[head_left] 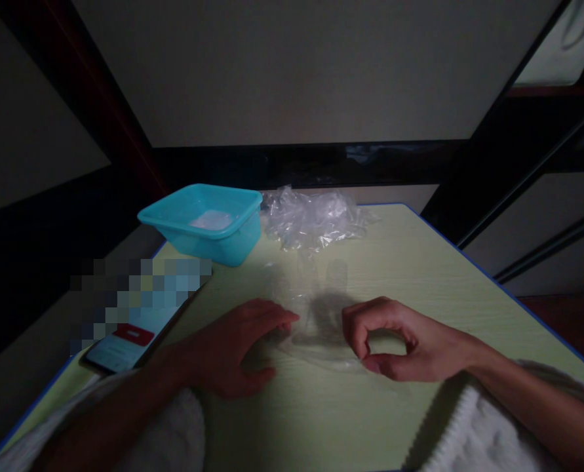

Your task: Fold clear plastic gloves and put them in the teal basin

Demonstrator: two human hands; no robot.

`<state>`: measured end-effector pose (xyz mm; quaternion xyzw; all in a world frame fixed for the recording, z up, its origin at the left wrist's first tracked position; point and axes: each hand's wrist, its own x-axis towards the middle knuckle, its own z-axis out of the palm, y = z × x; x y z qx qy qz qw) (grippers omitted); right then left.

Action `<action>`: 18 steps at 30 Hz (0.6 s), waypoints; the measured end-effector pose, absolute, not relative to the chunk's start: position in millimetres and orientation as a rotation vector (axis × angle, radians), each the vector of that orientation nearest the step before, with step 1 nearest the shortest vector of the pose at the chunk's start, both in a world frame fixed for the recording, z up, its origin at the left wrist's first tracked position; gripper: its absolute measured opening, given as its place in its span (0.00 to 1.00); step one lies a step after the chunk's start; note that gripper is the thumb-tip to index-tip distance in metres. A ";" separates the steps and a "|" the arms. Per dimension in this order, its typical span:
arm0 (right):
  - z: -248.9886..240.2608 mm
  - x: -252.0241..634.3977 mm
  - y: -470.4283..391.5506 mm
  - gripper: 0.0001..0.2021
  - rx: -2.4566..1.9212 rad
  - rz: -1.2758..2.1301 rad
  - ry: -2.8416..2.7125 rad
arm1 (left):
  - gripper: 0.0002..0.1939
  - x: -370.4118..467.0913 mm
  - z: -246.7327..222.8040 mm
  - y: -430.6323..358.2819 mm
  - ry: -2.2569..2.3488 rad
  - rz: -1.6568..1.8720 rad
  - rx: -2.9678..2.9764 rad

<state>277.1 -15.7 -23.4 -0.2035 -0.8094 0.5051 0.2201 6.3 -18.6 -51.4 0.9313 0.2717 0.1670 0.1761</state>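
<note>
A thin clear plastic glove [304, 314] lies spread on the table between both hands, its finger shapes pointing away from me. My right hand [394, 337] pinches the near right corner of its edge between thumb and index finger. My left hand [245, 341] is open at the glove's left side, fingertips at the plastic, thumb apart from the fingers. Behind the glove sits a crumpled heap of clear plastic [316, 216].
A turquoise basin [242, 239] with something pale inside stands at the back left of the light table [394, 255]. A phone [144, 334] with a lit screen lies at the left edge. Behind the table rises a grey panel [292, 72].
</note>
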 end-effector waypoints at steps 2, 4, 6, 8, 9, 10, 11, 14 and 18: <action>-23.3 276.5 -16.1 0.04 -0.560 1.377 -2.252 | 0.23 11.1 -54.4 -17.5 0.804 0.512 2.656; -23.3 275.6 -16.7 0.05 -0.559 1.354 -2.276 | 0.16 15.7 -58.0 -15.3 0.788 0.571 2.691; -22.5 275.8 -17.1 0.05 -0.550 1.328 -2.302 | 0.11 19.1 -60.4 -13.3 0.734 0.648 2.749; -19.5 278.8 -17.2 0.04 -0.525 1.288 -2.344 | 0.13 21.0 -60.8 -12.5 0.696 0.729 2.791; -17.1 281.6 -17.1 0.03 -0.525 1.252 -2.380 | 0.14 21.4 -60.4 -12.5 0.691 0.751 2.799; -14.1 285.2 -16.8 0.02 -0.539 1.204 -2.428 | 0.14 21.4 -59.9 -12.5 0.695 0.769 2.801; -10.8 289.5 -16.4 0.06 -0.585 1.138 -2.488 | 0.14 21.1 -59.6 -12.6 0.700 0.781 2.803; -2.4 303.2 -14.4 0.16 -0.839 0.897 -2.686 | 0.11 18.7 -60.4 -12.1 0.669 0.790 2.835; -3.7 312.7 -11.4 0.20 -1.062 0.569 -2.806 | 0.13 15.3 -63.1 -10.9 0.647 0.771 2.851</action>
